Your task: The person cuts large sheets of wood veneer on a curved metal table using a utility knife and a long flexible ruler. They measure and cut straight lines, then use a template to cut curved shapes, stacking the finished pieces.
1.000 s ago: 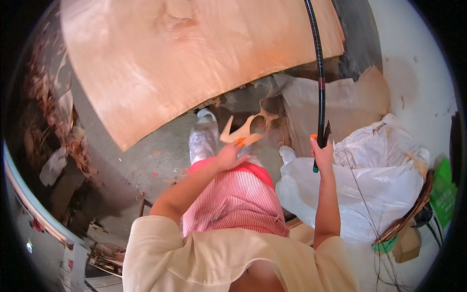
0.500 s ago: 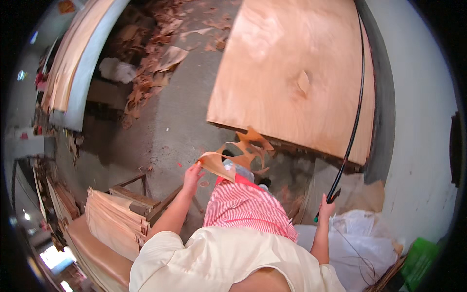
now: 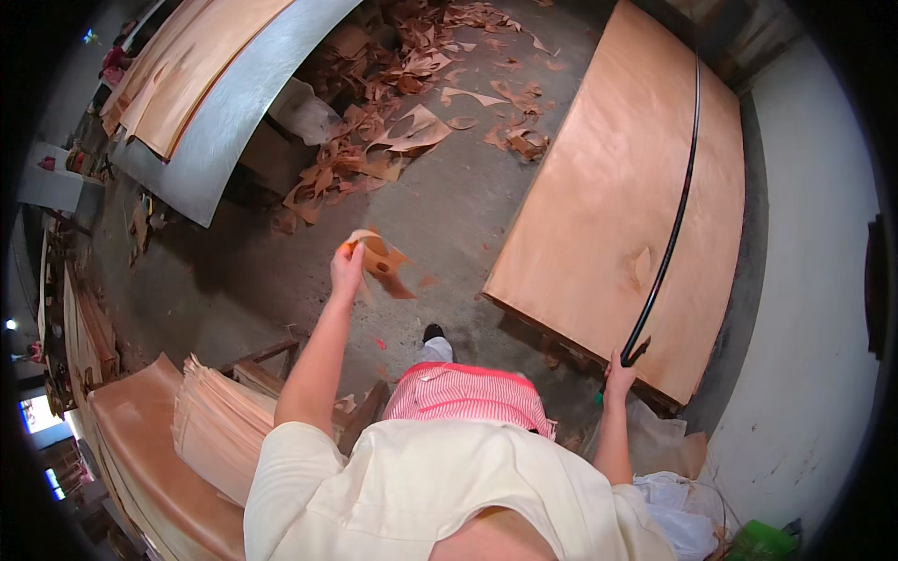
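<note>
Two hands are working at once here, well apart, and both are carrying something! Out to the person's left, the left hand [image 3: 346, 269] is closing finger and thumb on a tan, holed offcut [image 3: 379, 265], pinching it at its upper left end. That scrap is hanging in the air above the grey floor [image 3: 449, 210], its long axis slanting from the pinch down to the right, its free end pointing toward the big panel side.

Over on the right, the right hand [image 3: 618, 376] is wrapping its fingers around the lower part of a slim black rod [image 3: 667, 245]. The rod is pointing forward, away from the body, its long axis leaning slightly right and appearing bowed, running above a broad tan sheet [image 3: 599, 178]; whether it is touching that surface, I cannot tell. A green end cap [image 3: 600, 397] is peeking out below the fist, and a dark pointed piece [image 3: 638, 352] is jutting out just beside it.

Further off, loose tan scraps [image 3: 410, 131] are littering the ground near a metal-topped table [image 3: 201, 159], while one dark shoe [image 3: 433, 333] is showing ahead of the striped garment [image 3: 468, 397].
</note>
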Demonstrator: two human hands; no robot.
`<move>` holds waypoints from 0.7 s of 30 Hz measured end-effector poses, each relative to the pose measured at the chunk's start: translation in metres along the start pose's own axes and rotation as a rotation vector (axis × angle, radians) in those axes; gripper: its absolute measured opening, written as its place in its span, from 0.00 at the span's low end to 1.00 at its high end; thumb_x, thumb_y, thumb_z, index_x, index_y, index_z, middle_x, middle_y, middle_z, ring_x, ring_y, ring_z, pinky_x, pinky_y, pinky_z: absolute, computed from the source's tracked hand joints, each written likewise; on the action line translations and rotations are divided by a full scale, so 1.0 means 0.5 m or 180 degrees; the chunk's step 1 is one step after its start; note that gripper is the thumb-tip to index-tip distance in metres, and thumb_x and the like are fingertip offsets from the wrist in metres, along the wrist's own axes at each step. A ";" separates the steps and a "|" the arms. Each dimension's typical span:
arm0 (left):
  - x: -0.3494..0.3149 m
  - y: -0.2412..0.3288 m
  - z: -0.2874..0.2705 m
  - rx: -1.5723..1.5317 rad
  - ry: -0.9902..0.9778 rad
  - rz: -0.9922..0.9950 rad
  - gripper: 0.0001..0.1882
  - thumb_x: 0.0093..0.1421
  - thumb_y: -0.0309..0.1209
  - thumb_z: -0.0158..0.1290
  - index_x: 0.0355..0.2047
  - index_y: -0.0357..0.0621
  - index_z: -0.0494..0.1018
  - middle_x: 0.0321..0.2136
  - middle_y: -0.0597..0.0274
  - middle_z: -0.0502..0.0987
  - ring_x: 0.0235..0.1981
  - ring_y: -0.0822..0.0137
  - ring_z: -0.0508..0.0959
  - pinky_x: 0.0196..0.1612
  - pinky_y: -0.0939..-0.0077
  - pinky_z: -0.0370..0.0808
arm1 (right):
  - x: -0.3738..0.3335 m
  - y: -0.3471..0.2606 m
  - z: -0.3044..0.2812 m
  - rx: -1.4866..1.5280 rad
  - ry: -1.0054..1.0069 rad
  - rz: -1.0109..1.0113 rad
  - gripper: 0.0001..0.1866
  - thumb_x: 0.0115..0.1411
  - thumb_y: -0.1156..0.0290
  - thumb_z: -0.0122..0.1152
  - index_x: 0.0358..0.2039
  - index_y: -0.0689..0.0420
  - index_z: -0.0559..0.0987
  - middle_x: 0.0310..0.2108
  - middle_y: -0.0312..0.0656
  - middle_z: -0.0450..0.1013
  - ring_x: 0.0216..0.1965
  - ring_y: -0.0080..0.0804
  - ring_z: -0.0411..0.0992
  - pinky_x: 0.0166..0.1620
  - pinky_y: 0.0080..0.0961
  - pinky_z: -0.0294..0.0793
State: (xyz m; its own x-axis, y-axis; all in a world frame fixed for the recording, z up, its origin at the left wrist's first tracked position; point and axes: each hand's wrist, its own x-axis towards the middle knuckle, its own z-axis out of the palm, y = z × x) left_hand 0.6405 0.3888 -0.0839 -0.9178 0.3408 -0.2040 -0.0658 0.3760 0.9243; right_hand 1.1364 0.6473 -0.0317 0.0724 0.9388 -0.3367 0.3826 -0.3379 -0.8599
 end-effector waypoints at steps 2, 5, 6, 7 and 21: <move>0.094 0.041 -0.024 0.0241 -0.0003 0.0259 0.19 0.55 0.42 0.47 0.30 0.34 0.69 0.24 0.55 0.70 0.29 0.62 0.72 0.33 0.72 0.66 | -0.004 -0.059 0.093 -0.0110 -0.0106 -0.0085 0.09 0.53 0.69 0.56 0.22 0.56 0.66 0.12 0.31 0.60 0.11 0.17 0.58 0.14 0.15 0.57; 0.241 0.069 -0.048 0.0740 0.0061 0.0541 0.19 0.54 0.43 0.48 0.29 0.35 0.69 0.26 0.52 0.69 0.30 0.57 0.71 0.34 0.69 0.66 | 0.006 -0.138 0.214 -0.0229 -0.0107 -0.0088 0.10 0.52 0.68 0.57 0.20 0.56 0.67 0.11 0.30 0.60 0.10 0.16 0.58 0.14 0.15 0.56; 0.296 0.065 -0.054 0.0798 0.0086 0.0626 0.20 0.53 0.44 0.48 0.29 0.34 0.69 0.27 0.51 0.68 0.31 0.56 0.71 0.34 0.69 0.66 | 0.017 -0.160 0.254 -0.0237 -0.0191 -0.0184 0.10 0.52 0.68 0.57 0.20 0.56 0.67 0.11 0.30 0.60 0.10 0.16 0.58 0.14 0.15 0.56; 0.347 0.061 -0.062 0.0855 0.0114 0.0712 0.20 0.53 0.44 0.48 0.28 0.34 0.69 0.28 0.51 0.68 0.31 0.55 0.70 0.35 0.68 0.66 | 0.030 -0.183 0.293 -0.0244 -0.0277 -0.0282 0.10 0.52 0.68 0.57 0.20 0.56 0.67 0.10 0.30 0.60 0.10 0.16 0.58 0.14 0.15 0.56; 0.952 0.262 -0.009 0.0589 0.0081 0.1015 0.22 0.52 0.44 0.51 0.33 0.33 0.69 0.32 0.50 0.69 0.36 0.57 0.70 0.38 0.70 0.66 | 0.246 -0.537 0.973 -0.0250 -0.1265 -0.0526 0.10 0.52 0.65 0.58 0.22 0.57 0.71 0.11 0.30 0.61 0.11 0.15 0.58 0.16 0.14 0.58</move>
State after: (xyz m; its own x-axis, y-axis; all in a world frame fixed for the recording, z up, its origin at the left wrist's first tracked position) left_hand 0.1933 0.5964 -0.0583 -0.8903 0.4452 0.0951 0.2949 0.4047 0.8656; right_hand 0.5946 0.8212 -0.0286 -0.3499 0.8761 -0.3318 0.4292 -0.1649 -0.8880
